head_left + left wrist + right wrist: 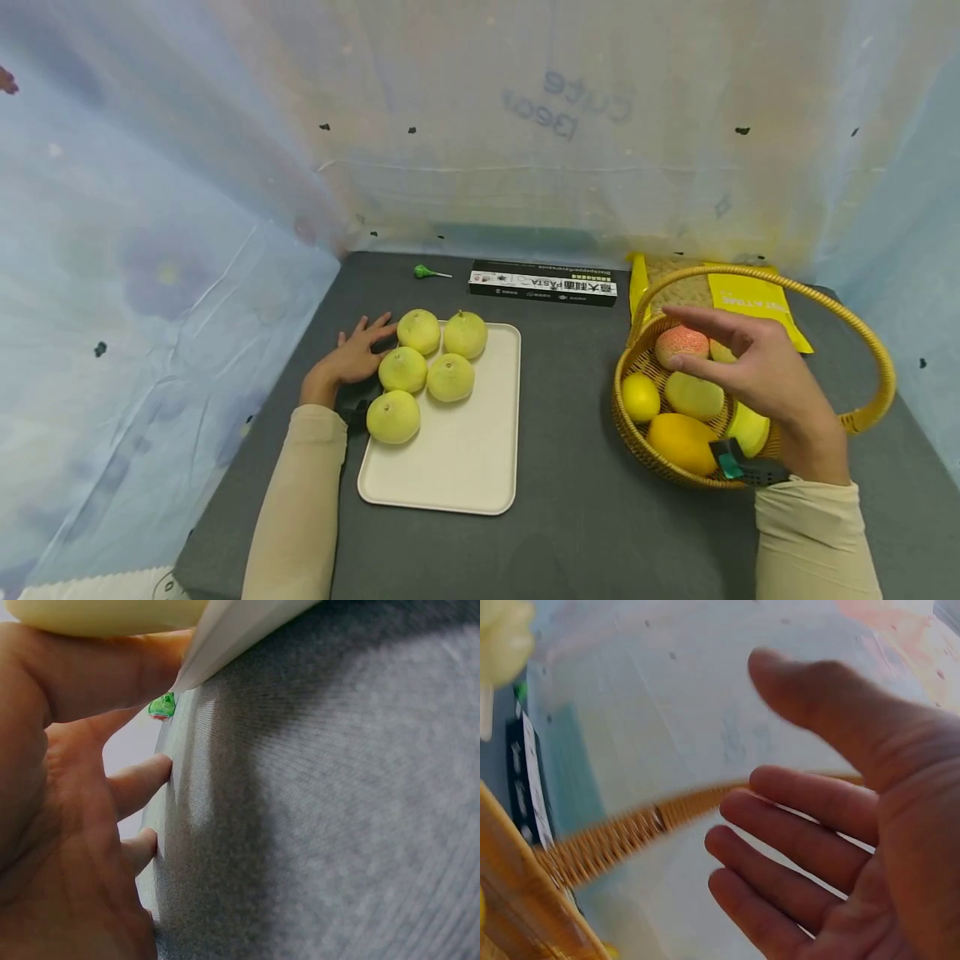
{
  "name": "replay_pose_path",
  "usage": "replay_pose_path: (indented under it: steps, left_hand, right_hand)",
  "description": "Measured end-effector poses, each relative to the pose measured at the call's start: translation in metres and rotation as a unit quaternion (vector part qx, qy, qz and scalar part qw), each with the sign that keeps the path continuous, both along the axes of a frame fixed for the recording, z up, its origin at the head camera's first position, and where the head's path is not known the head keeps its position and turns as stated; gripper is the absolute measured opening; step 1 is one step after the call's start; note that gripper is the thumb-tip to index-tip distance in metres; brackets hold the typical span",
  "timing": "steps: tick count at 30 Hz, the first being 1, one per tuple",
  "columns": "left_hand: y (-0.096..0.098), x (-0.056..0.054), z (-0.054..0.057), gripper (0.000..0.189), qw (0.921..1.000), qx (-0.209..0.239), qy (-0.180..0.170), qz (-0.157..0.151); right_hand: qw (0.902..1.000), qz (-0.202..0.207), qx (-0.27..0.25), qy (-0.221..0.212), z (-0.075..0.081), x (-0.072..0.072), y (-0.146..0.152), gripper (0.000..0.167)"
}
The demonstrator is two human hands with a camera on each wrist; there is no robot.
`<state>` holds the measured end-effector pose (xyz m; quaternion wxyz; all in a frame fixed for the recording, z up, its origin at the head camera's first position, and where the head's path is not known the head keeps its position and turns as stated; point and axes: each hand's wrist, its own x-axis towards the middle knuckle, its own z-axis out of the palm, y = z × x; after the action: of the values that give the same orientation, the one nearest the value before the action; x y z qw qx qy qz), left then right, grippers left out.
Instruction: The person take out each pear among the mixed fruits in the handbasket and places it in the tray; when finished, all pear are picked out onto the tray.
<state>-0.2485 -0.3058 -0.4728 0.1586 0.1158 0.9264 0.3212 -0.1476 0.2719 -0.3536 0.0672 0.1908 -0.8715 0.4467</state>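
My left hand (356, 354), fingers spread, rests at the left edge of a cream tray (468, 467). In the left wrist view one finger (112, 671) touches the tray rim (240, 630) under a round fruit (105, 615). Several yellow-green round fruits (450, 377) sit on the tray's left and back part. My right hand (772, 367) hovers over a wicker basket (626, 429), thumb apart from nearly straight fingers, nothing between them. Inside the basket lie a red-pink fruit (681, 345), a lemon (641, 397), an orange-yellow mango (678, 442) and other yellow fruits.
The basket's tall handle (825, 304) arches past the right hand. Behind it lies a yellow pasta bag (750, 296). A black-and-white pasta box (543, 283) and a green-wrapped lollipop (423, 272) lie at the back. Grey cloth covers the table (566, 400).
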Motion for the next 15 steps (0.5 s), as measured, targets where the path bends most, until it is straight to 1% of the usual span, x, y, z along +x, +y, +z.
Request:
replay_pose_path:
  steps: [3, 5, 7, 10, 15]
  left_hand:
    - [0.000, 0.000, 0.000, 0.064, 1.0000, -0.003, -0.004, 0.000]
    - [0.001, 0.000, 0.000, 0.064, 1.0000, -0.004, -0.005, 0.001]
    - [0.000, 0.000, 0.000, 0.064, 1.0000, -0.001, -0.005, -0.001]
    - [-0.001, 0.000, -0.001, 0.065, 1.0000, 0.006, -0.002, -0.001]
    - [-0.001, -0.001, -0.002, 0.064, 1.0000, 0.005, -0.001, 0.000]
  right_hand:
    - [0.9973, -0.069, 0.025, 0.001, 0.002, -0.004, 0.015, 0.056]
    - [0.9926, -0.114, 0.041, 0.000, 0.003, -0.007, 0.023, 0.055]
    - [0.9879, -0.145, 0.054, 0.000, 0.002, -0.010, 0.029, 0.056]
    - [0.9815, -0.176, 0.074, -0.012, 0.002, -0.013, 0.036, 0.062]
    - [0.9722, -0.198, 0.122, -0.023, -0.003, -0.019, 0.041, 0.073]
